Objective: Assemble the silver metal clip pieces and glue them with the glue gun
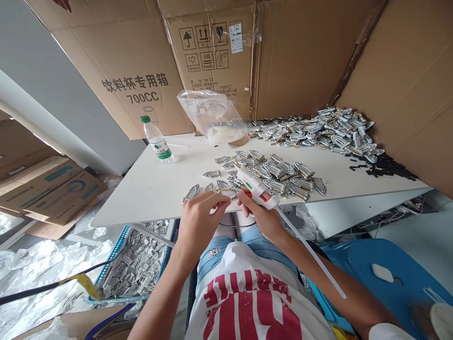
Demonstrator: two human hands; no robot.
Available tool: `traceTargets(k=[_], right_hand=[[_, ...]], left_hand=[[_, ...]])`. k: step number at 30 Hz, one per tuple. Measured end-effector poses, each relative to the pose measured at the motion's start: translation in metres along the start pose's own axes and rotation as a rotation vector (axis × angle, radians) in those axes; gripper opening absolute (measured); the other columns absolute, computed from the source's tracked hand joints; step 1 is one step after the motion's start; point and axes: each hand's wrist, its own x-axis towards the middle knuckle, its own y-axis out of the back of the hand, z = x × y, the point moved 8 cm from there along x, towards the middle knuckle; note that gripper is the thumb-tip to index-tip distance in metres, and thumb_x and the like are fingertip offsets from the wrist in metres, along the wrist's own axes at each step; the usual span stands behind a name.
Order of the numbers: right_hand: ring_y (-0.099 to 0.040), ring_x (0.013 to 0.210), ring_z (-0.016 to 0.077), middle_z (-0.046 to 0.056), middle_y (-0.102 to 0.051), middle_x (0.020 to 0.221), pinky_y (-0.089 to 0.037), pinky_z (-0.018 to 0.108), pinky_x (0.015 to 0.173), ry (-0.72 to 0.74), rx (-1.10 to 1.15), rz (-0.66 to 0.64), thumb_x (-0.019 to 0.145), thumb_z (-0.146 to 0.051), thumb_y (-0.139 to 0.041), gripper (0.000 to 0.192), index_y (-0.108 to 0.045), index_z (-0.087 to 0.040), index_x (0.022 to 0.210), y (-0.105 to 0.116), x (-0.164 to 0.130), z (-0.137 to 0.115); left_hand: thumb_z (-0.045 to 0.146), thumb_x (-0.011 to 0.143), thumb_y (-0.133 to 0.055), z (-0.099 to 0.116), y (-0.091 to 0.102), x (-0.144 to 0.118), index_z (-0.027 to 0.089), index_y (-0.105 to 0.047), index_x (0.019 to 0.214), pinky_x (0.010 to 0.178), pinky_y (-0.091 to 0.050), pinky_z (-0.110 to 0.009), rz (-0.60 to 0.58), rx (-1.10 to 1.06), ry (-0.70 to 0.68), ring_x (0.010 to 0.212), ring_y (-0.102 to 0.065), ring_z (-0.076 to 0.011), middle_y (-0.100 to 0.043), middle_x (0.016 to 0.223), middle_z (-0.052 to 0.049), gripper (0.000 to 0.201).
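The glue gun (255,188) sits at the middle of the frame, over the near edge of the worktop (141,191), its smooth white plastic body tilted and marked by a green patch and a red-orange part. A long, straight, pale glue stick (311,253) runs from its back toward the lower right. The right hand (262,218) is closed around the gun. Left of it, the left hand (202,215) is curled, thumb and forefinger close together; the fingertips are too small and partly hidden, so I cannot tell whether they pinch anything.

Around and beyond the gun lie loose metal pieces (279,171), flat, shiny and silvery with rounded outlines, some overlapping. A larger heap of similar pieces (336,130) fills the upper right of the worktop, with matte black strips (389,169) scattered beside it. A crumpled clear plastic bag (214,113) stands at upper centre, and a green-capped bottle (161,145) left of it. Brown corrugated cardboard (138,52) walls off the back and right. At lower left, a blue crate (119,243) holds many more small pieces; a blue plastic seat (368,252) is at lower right.
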Motion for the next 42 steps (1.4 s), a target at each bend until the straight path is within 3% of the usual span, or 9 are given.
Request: traceTargets(k=[5,11,16,20,22,25,29,35,42], right_hand=[[-0.047,0.060,0.0139,-0.001,-0.064,0.074,-0.039,0.034,0.065,-0.008,-0.018,0.017,0.097,-0.062,-0.077,0.041,-0.071,-0.021,0.092,0.001,0.000,0.000],[-0.046,0.061,0.0133,-0.002,-0.063,0.074,-0.039,0.034,0.066,-0.011,-0.024,0.030,0.098,-0.060,-0.077,0.040,-0.071,-0.021,0.094,0.002,0.000,0.002],[-0.045,0.059,0.0137,-0.002,-0.063,0.072,-0.037,0.035,0.064,0.010,0.000,-0.001,0.098,-0.061,-0.077,0.040,-0.070,-0.022,0.092,0.000,0.001,0.001],[-0.047,0.060,0.0161,-0.002,-0.060,0.067,-0.040,0.036,0.067,0.010,-0.037,-0.010,0.098,-0.065,-0.074,0.044,-0.068,-0.023,0.087,0.000,0.001,0.003],[-0.046,0.060,0.0159,-0.004,-0.057,0.063,-0.039,0.036,0.068,0.013,-0.032,-0.010,0.098,-0.064,-0.075,0.043,-0.068,-0.023,0.086,0.000,0.001,0.003],[-0.044,0.060,0.0148,-0.006,-0.050,0.060,-0.036,0.035,0.067,0.012,-0.008,-0.008,0.101,-0.058,-0.075,0.038,-0.069,-0.022,0.089,0.000,0.000,0.002],[-0.043,0.059,0.0134,-0.005,-0.054,0.064,-0.037,0.034,0.067,0.024,0.000,-0.032,0.102,-0.056,-0.074,0.037,-0.068,-0.023,0.088,-0.001,0.000,0.000],[-0.050,0.060,0.0150,-0.003,-0.064,0.071,-0.043,0.033,0.067,0.017,-0.001,0.009,0.097,-0.058,-0.079,0.033,-0.074,-0.026,0.094,0.003,0.001,0.006],[-0.048,0.059,0.0131,-0.002,-0.067,0.077,-0.040,0.032,0.065,-0.003,0.012,0.006,0.098,-0.056,-0.079,0.033,-0.072,-0.024,0.093,0.003,0.000,0.005]], left_hand=[[0.022,0.104,-0.067,-0.001,-0.005,-0.005,0.025,-0.083,0.107,0.075,-0.052,-0.036,-0.113,0.123,0.013,0.082,-0.076,-0.0235,-0.084,0.093,-0.003,0.017],[0.021,0.104,-0.069,0.000,-0.014,-0.004,0.026,-0.084,0.103,0.077,-0.052,-0.033,-0.301,-0.072,0.056,0.081,-0.072,-0.0185,-0.082,0.096,0.000,0.016],[0.019,0.106,-0.067,0.002,-0.006,0.004,0.024,-0.080,0.100,0.077,-0.053,-0.031,-0.166,-0.168,0.006,0.082,-0.069,-0.0172,-0.078,0.096,-0.001,0.016],[0.020,0.109,-0.066,0.007,0.000,0.006,0.023,-0.078,0.103,0.086,-0.058,-0.030,-0.068,-0.269,-0.097,0.101,-0.075,-0.0176,-0.080,0.120,-0.005,0.014],[0.021,0.110,-0.064,0.009,-0.003,0.004,0.023,-0.077,0.104,0.086,-0.059,-0.030,-0.116,-0.327,-0.128,0.103,-0.075,-0.0170,-0.079,0.127,-0.006,0.014],[0.023,0.112,-0.061,0.010,-0.012,0.001,0.023,-0.075,0.110,0.080,-0.059,-0.028,-0.233,-0.364,-0.113,0.090,-0.076,-0.0152,-0.082,0.113,-0.004,0.014],[0.024,0.112,-0.061,0.007,-0.005,0.001,0.022,-0.073,0.109,0.074,-0.056,-0.029,-0.195,-0.256,-0.080,0.080,-0.074,-0.0156,-0.079,0.092,-0.001,0.013],[0.021,0.110,-0.061,0.005,0.001,0.001,0.023,-0.076,0.104,0.073,-0.052,-0.031,-0.137,-0.060,-0.053,0.080,-0.070,-0.0167,-0.077,0.092,0.000,0.016],[0.021,0.108,-0.065,-0.006,-0.001,-0.004,0.023,-0.076,0.109,0.074,-0.052,-0.032,-0.101,0.093,0.009,0.080,-0.073,-0.0182,-0.079,0.093,0.000,0.011]])
